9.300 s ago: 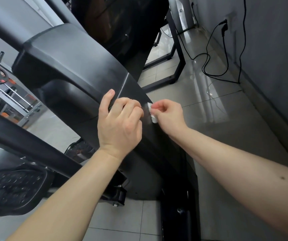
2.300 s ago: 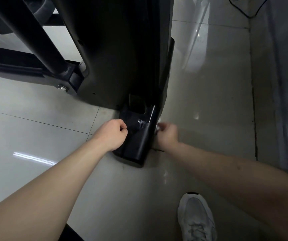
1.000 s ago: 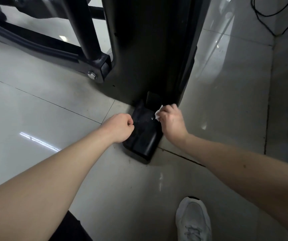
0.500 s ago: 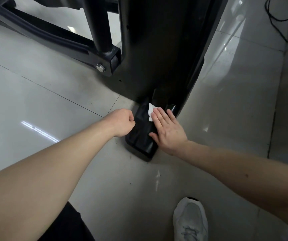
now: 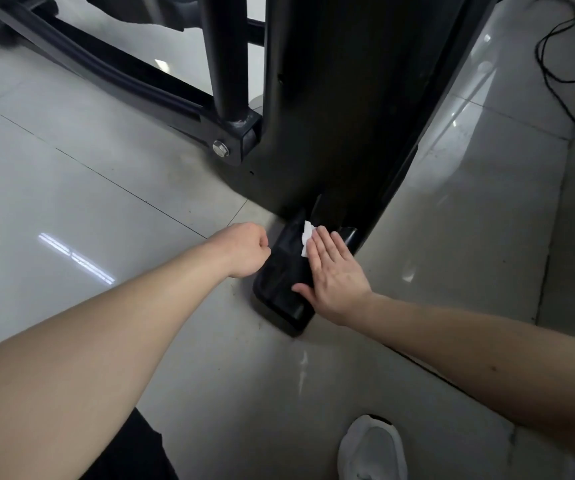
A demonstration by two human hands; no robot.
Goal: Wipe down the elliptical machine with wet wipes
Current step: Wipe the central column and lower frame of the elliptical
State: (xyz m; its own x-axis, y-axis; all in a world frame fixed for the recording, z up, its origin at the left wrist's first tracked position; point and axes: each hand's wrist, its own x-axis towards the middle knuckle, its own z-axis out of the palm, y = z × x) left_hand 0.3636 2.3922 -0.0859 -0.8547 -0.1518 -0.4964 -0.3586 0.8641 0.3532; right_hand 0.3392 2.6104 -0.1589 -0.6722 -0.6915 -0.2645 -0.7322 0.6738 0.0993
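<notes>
The black elliptical machine (image 5: 331, 98) rises from the tiled floor, ending low down in a black foot cover (image 5: 281, 289). My right hand (image 5: 334, 275) lies flat on top of that cover, fingers together, pressing a small white wet wipe (image 5: 306, 237) under the fingertips. Only the wipe's far edge shows past the fingers. My left hand (image 5: 246, 249) is curled into a fist against the cover's left side, with nothing visible in it.
A black rail and upright tube meet at a bolted joint (image 5: 230, 140) left of the machine body. Black cables (image 5: 563, 57) trail on the floor at the upper right by the wall. My white shoe (image 5: 371, 448) stands at the bottom edge.
My right hand went from pinching the wipe at the cover's top to lying flat on it, and has slid slightly along the cover. The left fist has stayed put.
</notes>
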